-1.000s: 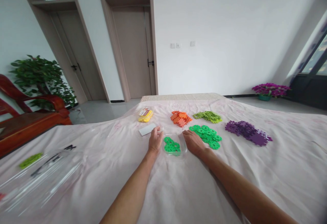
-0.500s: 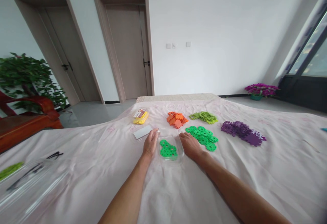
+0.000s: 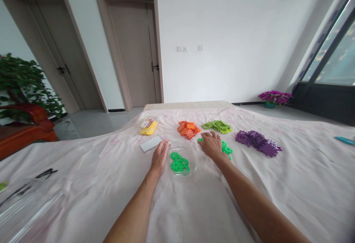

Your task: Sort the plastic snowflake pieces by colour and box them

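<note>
A clear plastic container [image 3: 191, 172] with several green snowflake-shaped plastic discs [image 3: 179, 162] in it sits on the cloth before me. My left hand [image 3: 160, 155] steadies it, fingers along its left wall and upper left corner. To the right, my right hand [image 3: 212, 144] is over the loose pile of green discs [image 3: 227, 149] and covers much of it. Its fingers are bent and apart, and no disc shows in them. Whether the fingertips touch the pile cannot be made out. By my left hand lies a flat clear lid with a white label [image 3: 150, 144].
Behind are piles of orange pieces [image 3: 189, 129] and light green pieces [image 3: 217, 126]; purple pieces [image 3: 257, 142] lie right. A box of yellow pieces [image 3: 149, 126] stands back left. Near left are a large clear container [image 3: 30, 213] and black glasses [image 3: 47, 172]. A blue object [image 3: 345, 140] lies far right.
My right hand has left the container's right side and moved right, onto the green pile. My left hand stays at the container. The view has shifted slightly right.
</note>
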`<action>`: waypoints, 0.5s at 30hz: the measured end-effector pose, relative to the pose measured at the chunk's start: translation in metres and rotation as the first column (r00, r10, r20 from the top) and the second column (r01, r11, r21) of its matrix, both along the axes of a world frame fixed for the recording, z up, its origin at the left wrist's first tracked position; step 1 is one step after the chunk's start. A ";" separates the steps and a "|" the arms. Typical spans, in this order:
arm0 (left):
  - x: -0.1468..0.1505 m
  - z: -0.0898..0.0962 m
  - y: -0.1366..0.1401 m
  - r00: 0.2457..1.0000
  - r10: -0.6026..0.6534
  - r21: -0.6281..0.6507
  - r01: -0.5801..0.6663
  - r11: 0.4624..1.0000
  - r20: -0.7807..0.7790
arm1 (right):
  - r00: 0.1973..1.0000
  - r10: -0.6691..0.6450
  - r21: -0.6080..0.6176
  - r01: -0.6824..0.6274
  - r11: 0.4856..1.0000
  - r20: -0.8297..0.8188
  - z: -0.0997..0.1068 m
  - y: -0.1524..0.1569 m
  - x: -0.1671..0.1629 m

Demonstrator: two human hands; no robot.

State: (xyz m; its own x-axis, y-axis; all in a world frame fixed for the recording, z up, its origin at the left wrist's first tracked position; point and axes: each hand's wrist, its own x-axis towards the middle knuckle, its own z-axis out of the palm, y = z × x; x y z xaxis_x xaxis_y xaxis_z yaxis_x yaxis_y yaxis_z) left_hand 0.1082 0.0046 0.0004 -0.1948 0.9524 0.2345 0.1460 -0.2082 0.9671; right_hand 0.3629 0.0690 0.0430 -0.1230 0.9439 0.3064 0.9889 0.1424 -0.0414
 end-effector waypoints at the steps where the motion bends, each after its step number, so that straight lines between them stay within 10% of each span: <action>1: 0.000 -0.001 0.001 0.999 -0.008 0.013 0.008 1.000 0.032 | 1.000 -0.011 -0.021 0.011 1.000 0.017 -0.002 0.002 0.000; 15: 0.002 0.000 -0.001 0.998 -0.029 -0.001 0.030 1.000 0.048 | 0.995 0.094 0.053 -0.096 0.994 0.045 -0.018 -0.006 -0.004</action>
